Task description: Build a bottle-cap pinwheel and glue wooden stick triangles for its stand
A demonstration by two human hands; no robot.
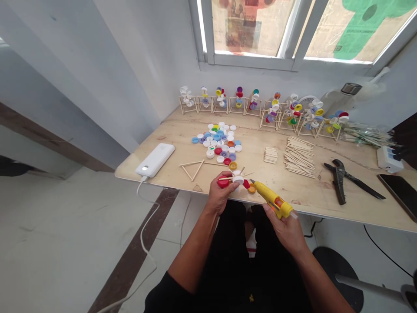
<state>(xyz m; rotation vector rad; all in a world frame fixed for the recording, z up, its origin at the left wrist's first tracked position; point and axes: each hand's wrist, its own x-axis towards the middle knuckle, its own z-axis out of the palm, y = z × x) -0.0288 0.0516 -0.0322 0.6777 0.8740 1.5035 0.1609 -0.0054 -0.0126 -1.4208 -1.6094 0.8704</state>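
Head view: beyond the hands, a row of cap-and-stick stands [275, 104] lines the back of the worktop [176, 134]; these look finished. The cap wheel [238, 178] between the hands seems only partly done — red caps [223, 181] show at the ends of some of its sticks, while others jut out bare. A stick triangle [198, 170] lies flat, ahead and to the left of the left hand [219, 193], so a frame probably remains to be built up. Loose caps [216, 137] straight ahead of that hand and long sticks [299, 157] ahead of the right hand [288, 230] are left to draw on. The left hand is closed in a pinch on the wheel; the right is wrapped around a yellow glue gun [272, 198], its nozzle close to the wheel — whether touching, I cannot tell.
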